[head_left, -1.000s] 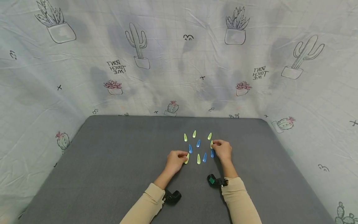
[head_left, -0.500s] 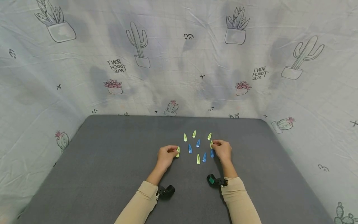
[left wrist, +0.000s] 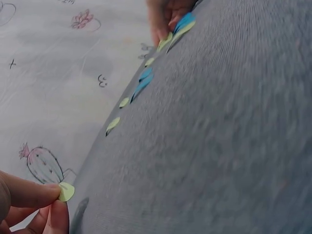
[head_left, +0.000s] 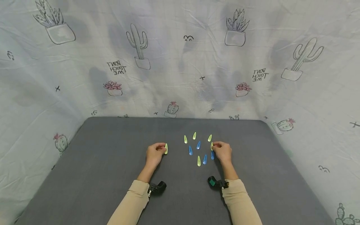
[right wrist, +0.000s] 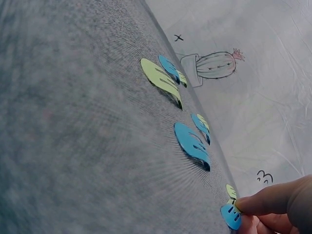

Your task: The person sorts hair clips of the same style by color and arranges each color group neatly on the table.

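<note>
My left hand pinches a yellow-green snap hair clip between thumb and finger, left of the other clips. In the left wrist view that hair clip shows only its rounded end beyond the fingertips. My right hand pinches another yellow-green hair clip at the right side of the group, its fingers partly covering it. A blue hair clip lies just in front of those fingers in the right wrist view. Between the hands lie more yellow-green clips and blue clips, spread loosely.
The clips lie on a grey cloth-covered table. Behind and at both sides hangs a white curtain printed with cacti. Black wrist cameras sit on both forearms, below beige sleeves.
My left hand has carried its yellow-green hair clip leftward and slightly farther back, away from the group. The right hand has stayed at its clip.
</note>
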Demonstrator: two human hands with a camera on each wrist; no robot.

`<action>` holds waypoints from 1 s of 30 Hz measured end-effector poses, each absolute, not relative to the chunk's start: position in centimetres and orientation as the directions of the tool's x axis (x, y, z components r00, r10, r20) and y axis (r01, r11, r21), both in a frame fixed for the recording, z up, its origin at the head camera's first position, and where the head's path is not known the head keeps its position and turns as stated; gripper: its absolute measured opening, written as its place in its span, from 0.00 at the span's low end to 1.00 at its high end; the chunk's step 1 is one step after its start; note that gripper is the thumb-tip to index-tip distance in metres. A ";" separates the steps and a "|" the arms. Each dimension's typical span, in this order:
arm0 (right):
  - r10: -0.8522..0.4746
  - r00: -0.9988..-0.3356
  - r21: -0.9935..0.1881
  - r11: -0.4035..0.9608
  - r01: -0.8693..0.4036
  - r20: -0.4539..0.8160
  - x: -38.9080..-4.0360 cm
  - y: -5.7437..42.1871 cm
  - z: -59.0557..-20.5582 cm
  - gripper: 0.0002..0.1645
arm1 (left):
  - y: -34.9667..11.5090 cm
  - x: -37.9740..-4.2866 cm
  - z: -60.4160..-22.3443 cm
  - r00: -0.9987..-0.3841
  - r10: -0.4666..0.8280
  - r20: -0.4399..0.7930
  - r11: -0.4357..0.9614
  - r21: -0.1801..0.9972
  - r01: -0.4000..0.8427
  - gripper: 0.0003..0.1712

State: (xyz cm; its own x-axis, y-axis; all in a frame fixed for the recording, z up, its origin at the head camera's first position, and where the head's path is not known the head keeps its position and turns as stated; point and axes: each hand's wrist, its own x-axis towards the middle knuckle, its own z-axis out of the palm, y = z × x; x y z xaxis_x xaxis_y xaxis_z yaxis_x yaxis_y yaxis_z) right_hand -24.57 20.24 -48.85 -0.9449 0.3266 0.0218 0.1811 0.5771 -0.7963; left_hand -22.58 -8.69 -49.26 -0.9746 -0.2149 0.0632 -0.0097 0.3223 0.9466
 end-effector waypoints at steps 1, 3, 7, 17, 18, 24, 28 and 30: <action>0.328 -0.944 -0.796 0.577 0.184 0.020 -24.6 20.3 -48.9 0.14 | -8.8 -22.7 -49.3 -0.973 -0.217 0.073 0.341 0.940 -0.006 0.10; 0.328 -0.944 -0.795 0.578 0.187 0.017 -24.6 20.3 -49.0 0.14 | -9.1 -22.9 -49.3 -0.970 -0.221 0.099 0.382 0.924 0.007 0.10; 0.328 -0.945 -0.794 0.577 0.189 0.014 -24.7 20.4 -48.9 0.14 | -9.6 -23.8 -49.5 -0.963 -0.232 0.134 0.434 0.901 0.021 0.09; 0.328 -0.944 -0.791 0.584 0.184 0.023 -24.9 20.0 -49.0 0.14 | -10.7 -25.5 -49.8 -0.958 -0.227 0.176 0.537 0.843 0.027 0.10; 0.325 -0.945 -0.790 0.586 0.183 0.023 -25.0 20.0 -49.0 0.14 | -10.8 -25.6 -49.9 -0.957 -0.221 0.185 0.552 0.833 0.034 0.10; 0.333 -0.942 -0.787 0.591 0.180 0.034 -25.3 20.0 -49.3 0.14 | -10.8 -25.8 -50.1 -0.956 -0.172 0.237 0.624 0.777 0.080 0.07; 0.333 -0.942 -0.786 0.592 0.179 0.036 -25.6 20.2 -49.4 0.15 | -10.7 -26.1 -50.0 -0.956 -0.147 0.252 0.643 0.759 0.101 0.07; 0.330 -0.943 -0.789 0.588 0.176 0.036 -25.7 20.3 -49.3 0.15 | -10.7 -26.2 -49.9 -0.960 -0.137 0.243 0.642 0.760 0.101 0.08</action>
